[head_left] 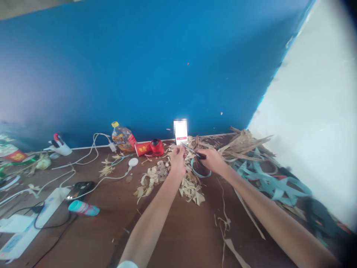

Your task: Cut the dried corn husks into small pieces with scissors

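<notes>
My right hand (211, 159) is closed round the black handles of a pair of scissors (200, 155), whose blades point left toward my left hand (177, 159). The left fingers are pinched together near the blade tips; what they hold is too small to make out. Just behind the hands a phone (181, 131) with a lit screen leans against the blue wall. Below them lies a pile of pale dried husk scraps (192, 188). Left of my left hand is a heap of small cut husk pieces (152, 178).
Dried husk leaves (245, 146) and tangled light-blue ribbon (279, 186) lie at the right. To the left are a plastic bottle (122, 137), a red paper cup (143, 149), a rolled blue ribbon (83, 208), cables and a white power strip (41, 219).
</notes>
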Motion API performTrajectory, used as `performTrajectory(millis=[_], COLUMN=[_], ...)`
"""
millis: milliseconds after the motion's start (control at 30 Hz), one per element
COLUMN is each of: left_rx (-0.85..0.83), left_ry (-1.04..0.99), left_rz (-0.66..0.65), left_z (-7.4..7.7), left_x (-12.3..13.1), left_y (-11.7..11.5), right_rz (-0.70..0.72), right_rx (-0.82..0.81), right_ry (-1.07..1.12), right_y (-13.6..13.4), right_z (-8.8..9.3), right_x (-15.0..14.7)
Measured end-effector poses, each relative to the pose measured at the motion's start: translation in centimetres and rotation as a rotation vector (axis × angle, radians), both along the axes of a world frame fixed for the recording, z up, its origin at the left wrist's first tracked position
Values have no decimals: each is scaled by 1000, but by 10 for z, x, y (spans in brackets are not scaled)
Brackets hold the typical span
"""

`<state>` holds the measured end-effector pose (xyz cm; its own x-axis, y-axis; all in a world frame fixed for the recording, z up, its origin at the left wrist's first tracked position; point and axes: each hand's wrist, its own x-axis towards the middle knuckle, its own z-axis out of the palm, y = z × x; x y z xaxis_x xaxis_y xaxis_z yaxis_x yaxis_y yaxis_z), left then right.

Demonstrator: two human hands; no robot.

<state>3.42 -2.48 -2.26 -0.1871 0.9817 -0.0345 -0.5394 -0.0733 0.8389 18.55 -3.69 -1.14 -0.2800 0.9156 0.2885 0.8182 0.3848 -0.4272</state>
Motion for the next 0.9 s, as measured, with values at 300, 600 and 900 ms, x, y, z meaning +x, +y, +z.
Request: performTrajectory(millis=[300, 600, 900], left_rx=[12, 144, 236], left_ry=[48, 407, 608], left_rz=[9, 37, 2], left_z=[-3, 2, 4], left_x=[0, -20, -30], left_y=[2, 9, 12], right_rz=[11, 37, 99], right_rx=[3, 14, -24], right_ry=[-13, 82, 34], right_y=[-4, 4, 5], right_z=[5, 2, 9], right_x=[1, 10, 15])
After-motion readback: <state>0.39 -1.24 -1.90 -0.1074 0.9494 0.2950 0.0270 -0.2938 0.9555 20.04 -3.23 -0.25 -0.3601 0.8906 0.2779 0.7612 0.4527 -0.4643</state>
